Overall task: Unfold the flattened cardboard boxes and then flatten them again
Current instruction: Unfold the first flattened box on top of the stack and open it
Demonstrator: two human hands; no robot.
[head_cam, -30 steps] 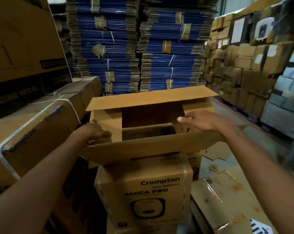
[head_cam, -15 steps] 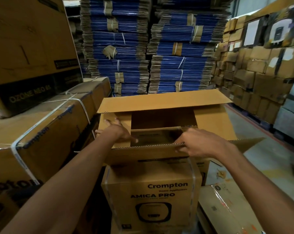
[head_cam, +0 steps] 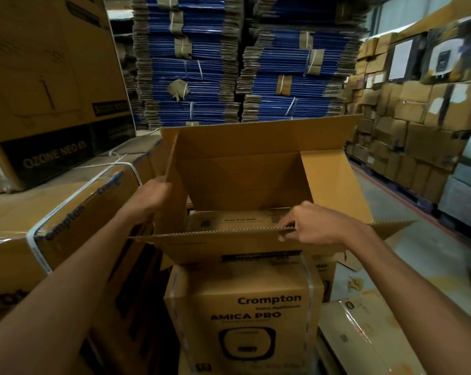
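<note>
The cardboard box (head_cam: 242, 180) is popped open into a full box shape and sits on top of the Crompton carton (head_cam: 242, 307), dead centre and close in. The left hand (head_cam: 150, 197) grips the lower edge of the left flap (head_cam: 172, 155), which stands upright. The right hand (head_cam: 318, 226) pinches the corrugated edge of the near flap (head_cam: 215, 244) between thumb and fingers. I'd say the unfolding half is pretty much done for this one, and collapsing it flat again is what's left. There are bundled flat boxes (head_cam: 191, 77) stacked along the far side.
</note>
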